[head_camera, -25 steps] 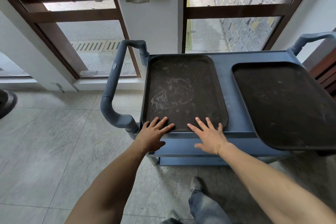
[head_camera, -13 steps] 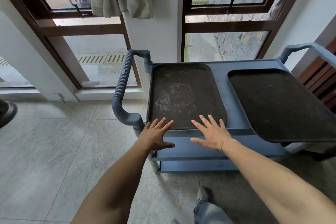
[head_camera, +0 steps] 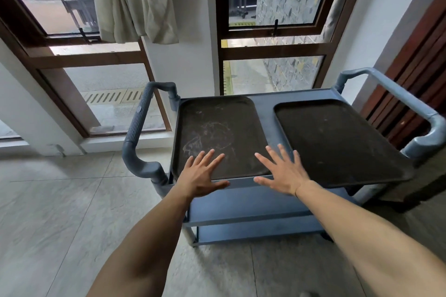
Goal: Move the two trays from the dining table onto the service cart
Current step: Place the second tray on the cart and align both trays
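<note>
Both trays lie on the top shelf of the blue service cart [head_camera: 265, 103], side by side, so by the look of it the carrying is done and only a last squaring-up or letting go is left. The left tray [head_camera: 217, 135], scuffed with pale marks, sits at about twelve o'clock from the left hand [head_camera: 201, 176], its long axis running straight away from the person toward the windows; its near short edge lies under or just beyond the fingertips. The right tray [head_camera: 337, 140] lies at about one o'clock from the right hand [head_camera: 282, 173], also lengthwise away, with its near right corner seeming to overhang the shelf edge. Both hands are flat with fingers spread wide, gripping nothing; the left one is the nearer to the left tray's edge, while the right hand hovers over the gap between the two trays, its fingertips near the right tray's near left corner. Whether either palm presses on a tray cannot be told. Compared with half a second ago, the hands have kept the same splayed pose at the near edge, the right hand has drifted a little toward the right tray, and the view has tilted up, so more window, the curtain [head_camera: 135, 0] and both cart handles show. The trays themselves have not shifted.
</note>
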### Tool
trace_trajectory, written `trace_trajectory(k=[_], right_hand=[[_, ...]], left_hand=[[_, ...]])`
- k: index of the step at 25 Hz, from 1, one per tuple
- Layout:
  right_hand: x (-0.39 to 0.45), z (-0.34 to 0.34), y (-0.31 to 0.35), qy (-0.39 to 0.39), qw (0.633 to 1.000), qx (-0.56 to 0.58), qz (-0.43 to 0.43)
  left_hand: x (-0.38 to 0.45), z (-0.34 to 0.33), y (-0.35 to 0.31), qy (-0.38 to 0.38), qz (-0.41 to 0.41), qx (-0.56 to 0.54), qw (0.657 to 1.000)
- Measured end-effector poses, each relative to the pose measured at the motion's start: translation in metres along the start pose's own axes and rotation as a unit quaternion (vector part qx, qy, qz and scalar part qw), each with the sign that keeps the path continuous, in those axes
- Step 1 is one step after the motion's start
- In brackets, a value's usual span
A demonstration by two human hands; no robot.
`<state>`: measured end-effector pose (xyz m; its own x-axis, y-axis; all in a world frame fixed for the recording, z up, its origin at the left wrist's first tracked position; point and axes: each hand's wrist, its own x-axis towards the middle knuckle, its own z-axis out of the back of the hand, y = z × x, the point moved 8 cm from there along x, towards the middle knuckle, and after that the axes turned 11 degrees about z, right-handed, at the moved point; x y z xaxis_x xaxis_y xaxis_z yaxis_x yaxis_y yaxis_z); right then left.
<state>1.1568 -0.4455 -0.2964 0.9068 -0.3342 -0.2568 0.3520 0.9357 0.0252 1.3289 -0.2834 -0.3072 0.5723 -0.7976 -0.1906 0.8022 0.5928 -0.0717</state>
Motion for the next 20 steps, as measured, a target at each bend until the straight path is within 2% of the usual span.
trace_trajectory(k=[7,20], right_hand=[[-0.034,0.002,-0.097,-0.014,1.000,-0.001,-0.007],[-0.105,-0.032,-0.280,0.011,1.000,0.017,-0.006]], left_hand=[[0.020,0.008,-0.090,-0.014,-0.006,0.002,1.000],[0.054,-0.013,-0.278,0.030,-0.008,-0.009,0.999]])
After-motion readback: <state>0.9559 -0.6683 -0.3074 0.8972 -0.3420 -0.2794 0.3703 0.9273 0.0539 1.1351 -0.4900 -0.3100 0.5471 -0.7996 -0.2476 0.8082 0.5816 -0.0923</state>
